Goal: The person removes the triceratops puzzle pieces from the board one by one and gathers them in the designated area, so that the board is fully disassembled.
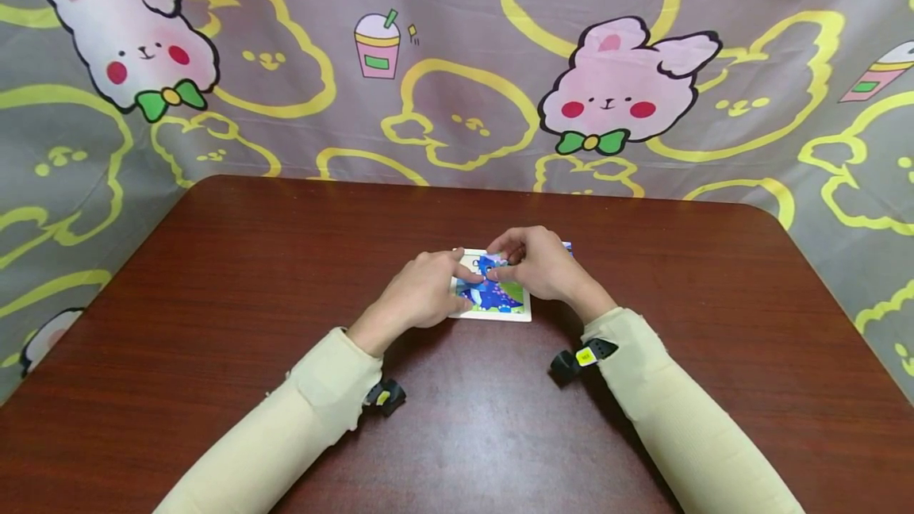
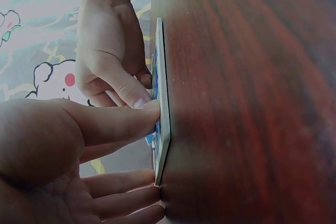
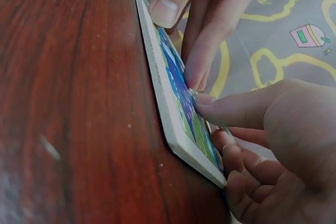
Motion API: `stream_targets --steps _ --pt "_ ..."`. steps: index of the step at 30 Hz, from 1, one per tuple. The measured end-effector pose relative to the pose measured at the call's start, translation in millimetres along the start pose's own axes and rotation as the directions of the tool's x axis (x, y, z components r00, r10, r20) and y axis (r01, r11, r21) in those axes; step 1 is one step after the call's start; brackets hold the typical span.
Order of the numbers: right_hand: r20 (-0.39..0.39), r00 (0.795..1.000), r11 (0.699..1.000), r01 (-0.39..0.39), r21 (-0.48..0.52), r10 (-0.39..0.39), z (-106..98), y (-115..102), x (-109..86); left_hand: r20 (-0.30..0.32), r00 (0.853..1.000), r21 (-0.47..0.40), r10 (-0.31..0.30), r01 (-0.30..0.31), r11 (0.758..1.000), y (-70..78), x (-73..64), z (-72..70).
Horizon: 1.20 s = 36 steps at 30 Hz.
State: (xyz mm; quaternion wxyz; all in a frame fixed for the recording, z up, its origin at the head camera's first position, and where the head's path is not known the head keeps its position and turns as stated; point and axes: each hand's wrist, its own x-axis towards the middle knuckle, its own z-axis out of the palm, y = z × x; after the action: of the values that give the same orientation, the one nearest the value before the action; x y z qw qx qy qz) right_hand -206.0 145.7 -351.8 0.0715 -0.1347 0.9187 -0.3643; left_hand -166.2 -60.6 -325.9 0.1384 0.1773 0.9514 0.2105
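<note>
A white-rimmed picture puzzle board (image 1: 500, 318) lies flat on the brown table, showing a blue cartoon dinosaur (image 1: 489, 300) on green. On its left side is my left hand (image 1: 425, 289), thumb on the near-left rim and extended index finger pressing the picture. My right hand (image 1: 546, 264) bends over the upper right part, thumb and index finger pinching a puzzle piece at the picture's surface. That piece is mostly hidden by the fingers. In the right wrist view, the right thumb (image 3: 231, 107) meets the picture close to the left index fingertip, and the other right fingers curl by the board's edge.
A small blue patterned piece (image 1: 567, 247) shows just behind the right hand. The brown table (image 1: 286, 244) reaches back to a grey curtain (image 1: 471, 30) with cartoon rabbits. Each wrist wears a black strapped camera (image 1: 566, 366).
</note>
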Motion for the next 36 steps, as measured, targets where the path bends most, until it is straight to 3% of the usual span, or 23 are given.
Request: stream_targets --steps 36 --pt "-0.062 0.997 0.998 0.051 0.022 -0.049 -15 7 -5.5 -0.005 1.0 0.01 0.023 -0.023 1.0 -2.9 0.7 0.0"
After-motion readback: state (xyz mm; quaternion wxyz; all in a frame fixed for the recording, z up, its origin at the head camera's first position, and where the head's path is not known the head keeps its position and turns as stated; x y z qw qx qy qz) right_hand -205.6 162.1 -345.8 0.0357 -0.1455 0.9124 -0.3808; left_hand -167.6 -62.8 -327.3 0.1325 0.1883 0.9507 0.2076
